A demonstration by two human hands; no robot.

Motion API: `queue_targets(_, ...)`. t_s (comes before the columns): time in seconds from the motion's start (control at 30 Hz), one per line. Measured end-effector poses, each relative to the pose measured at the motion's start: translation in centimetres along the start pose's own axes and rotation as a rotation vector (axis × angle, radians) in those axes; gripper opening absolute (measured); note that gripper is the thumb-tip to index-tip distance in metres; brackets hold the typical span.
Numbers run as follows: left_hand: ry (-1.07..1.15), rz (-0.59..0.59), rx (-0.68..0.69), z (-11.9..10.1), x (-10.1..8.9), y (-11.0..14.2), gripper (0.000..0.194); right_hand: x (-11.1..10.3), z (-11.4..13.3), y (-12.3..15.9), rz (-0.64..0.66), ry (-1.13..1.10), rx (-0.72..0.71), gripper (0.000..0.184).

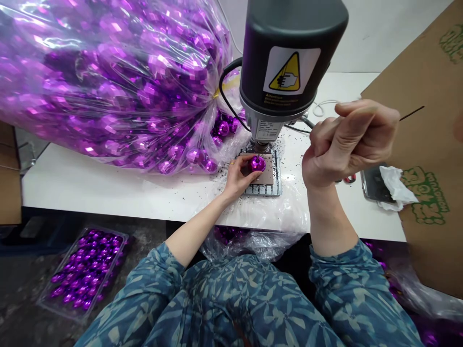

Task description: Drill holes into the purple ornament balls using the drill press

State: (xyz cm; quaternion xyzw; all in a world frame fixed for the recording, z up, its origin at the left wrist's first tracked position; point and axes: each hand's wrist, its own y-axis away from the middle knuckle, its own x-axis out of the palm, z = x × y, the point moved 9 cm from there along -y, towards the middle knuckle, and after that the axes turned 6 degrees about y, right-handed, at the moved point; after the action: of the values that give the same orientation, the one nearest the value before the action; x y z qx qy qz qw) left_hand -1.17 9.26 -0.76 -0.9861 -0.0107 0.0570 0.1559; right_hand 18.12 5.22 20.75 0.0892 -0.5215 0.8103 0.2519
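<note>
In the head view, my left hand [238, 176] pinches a shiny purple faceted ball [257, 164] between thumb and fingers. The ball rests on a small brown board [267, 176], which lies on the slotted metal base [278, 185] of a bench drill press [289, 53]. Directly over the ball is the drill's chuck [261, 146]; whether the bit touches the ball I cannot tell. My right hand [349, 142] is closed in a fist around the end of the drill press lever [307, 122], to the right of the motor housing. Its grip is mostly hidden by my fingers.
A big clear bag [119, 86] of purple balls fills the left of the white table [144, 193]. Dark shavings surround the base. At right are a phone [376, 183], crumpled tissue [396, 185] and a cardboard box [427, 144]. A clear tray [87, 274] of balls sits lower left.
</note>
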Motion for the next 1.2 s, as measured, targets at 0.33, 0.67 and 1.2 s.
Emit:
queue_targets(0.33, 0.005, -0.019, 0.025, 0.2, -0.1, 0.1, 0.054, -0.5, -0.1, 1.1, 0.060, 0.065, -0.224, 0.026)
queue_targets(0.67, 0.062, -0.009, -0.019, 0.0, 0.1, 0.3, 0.056, -0.9, -0.6, 1.9, 0.087, 0.031, -0.254, 0.024)
queue_targets(1.2, -0.086, -0.145, -0.043, -1.3, -1.5, 1.7, 0.051, 3.3, -1.7, -4.9, 0.093, 0.143, 0.175, 0.062)
